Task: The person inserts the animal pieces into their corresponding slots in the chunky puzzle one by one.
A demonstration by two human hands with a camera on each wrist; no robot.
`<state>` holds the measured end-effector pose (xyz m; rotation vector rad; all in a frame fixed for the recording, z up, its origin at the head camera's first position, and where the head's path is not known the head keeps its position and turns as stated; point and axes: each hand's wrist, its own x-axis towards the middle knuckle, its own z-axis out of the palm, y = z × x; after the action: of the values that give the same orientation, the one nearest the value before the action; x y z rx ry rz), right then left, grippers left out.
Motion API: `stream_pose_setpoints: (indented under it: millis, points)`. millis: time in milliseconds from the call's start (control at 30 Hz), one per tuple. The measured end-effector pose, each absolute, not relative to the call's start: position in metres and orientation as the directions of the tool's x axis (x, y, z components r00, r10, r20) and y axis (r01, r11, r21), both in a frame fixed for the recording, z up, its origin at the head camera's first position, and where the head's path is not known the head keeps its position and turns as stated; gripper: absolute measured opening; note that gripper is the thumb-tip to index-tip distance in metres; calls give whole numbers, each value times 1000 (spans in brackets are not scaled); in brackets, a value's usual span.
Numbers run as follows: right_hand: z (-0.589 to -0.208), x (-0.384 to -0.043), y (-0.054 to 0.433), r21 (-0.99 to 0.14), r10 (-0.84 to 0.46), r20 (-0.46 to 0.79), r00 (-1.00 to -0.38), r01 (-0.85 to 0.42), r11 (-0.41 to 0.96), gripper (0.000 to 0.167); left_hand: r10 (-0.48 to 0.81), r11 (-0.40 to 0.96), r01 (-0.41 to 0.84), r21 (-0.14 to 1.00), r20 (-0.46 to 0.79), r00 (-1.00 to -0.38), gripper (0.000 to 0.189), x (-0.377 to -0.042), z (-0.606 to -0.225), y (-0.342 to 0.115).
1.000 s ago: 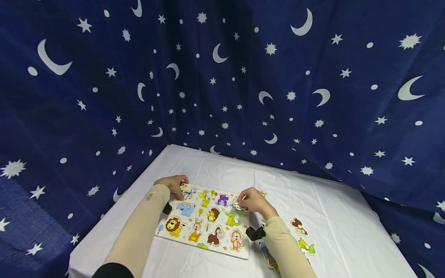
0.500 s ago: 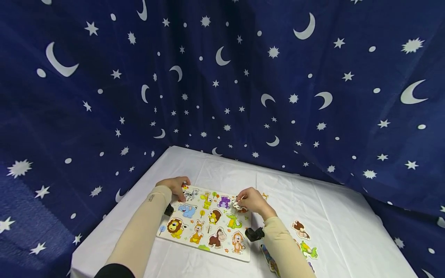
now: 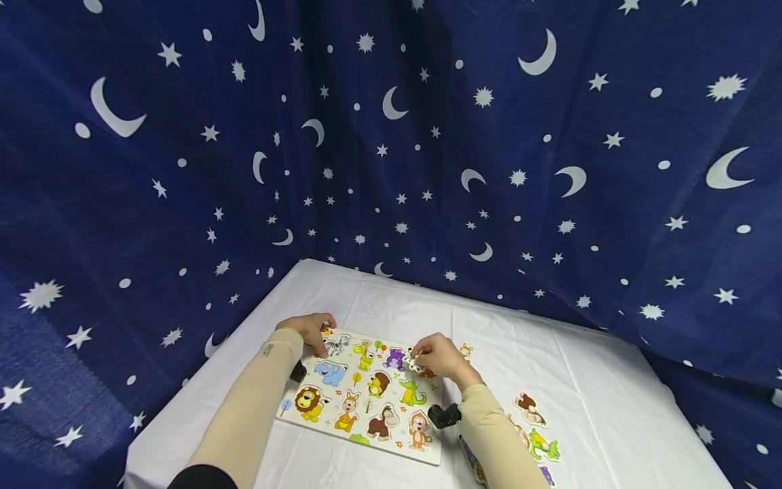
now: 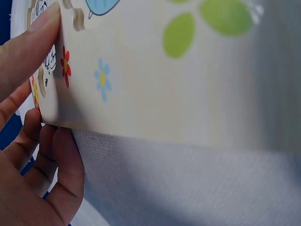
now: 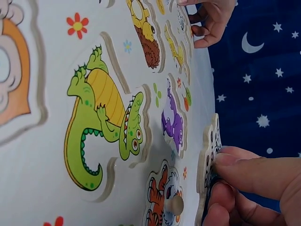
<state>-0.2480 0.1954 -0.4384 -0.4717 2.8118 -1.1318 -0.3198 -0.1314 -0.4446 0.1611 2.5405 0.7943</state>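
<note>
A white wooden animal puzzle board (image 3: 332,422) lies flat on the table. My left hand (image 3: 308,331) holds its far left corner, thumb on top and the other fingers curled at the edge in the left wrist view. My right hand (image 3: 441,355) pinches a thin puzzle piece (image 5: 207,162) with a black-and-white print, raised over the board's far right part. Its picture is mostly hidden. Just nearer to me, a tiger piece (image 5: 162,195) with a wooden knob sits on the board. Beside it show the printed crocodile (image 5: 103,122) and purple hippo (image 5: 174,120) recesses.
Right of the board lie loose pieces: a brown gorilla (image 3: 529,409), a green crocodile (image 3: 542,445) and a purple one (image 3: 546,475). More pieces (image 3: 470,465) are partly covered by my right forearm. A kangaroo-like piece (image 3: 466,351) lies beyond my right hand. Star-patterned curtain (image 3: 391,170) surrounds the table.
My right hand has shifted slightly left with its piece, leaving more of the tiger piece in sight. The left hand stays on the board's corner. The head view has tilted up slightly.
</note>
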Motion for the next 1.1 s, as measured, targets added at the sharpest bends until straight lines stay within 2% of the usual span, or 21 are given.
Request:
stream_pose_setpoints:
  millis: [600,800,1100]
  points:
    - [-439,-250,186,-702,-284,49,-958,-235,672,12,246,805,-56,591,-417,-875,62,-320,-446,-133]
    - [-444,-250,180,-701,-306,34,-951,-241,671,13,232,815,-57,577,-414,-880,63,-319,-447,-134]
    - [-445,-251,169,-713,-319,24,-947,-240,659,12,242,786,-69,614,-408,-881,64,-320,-447,-134]
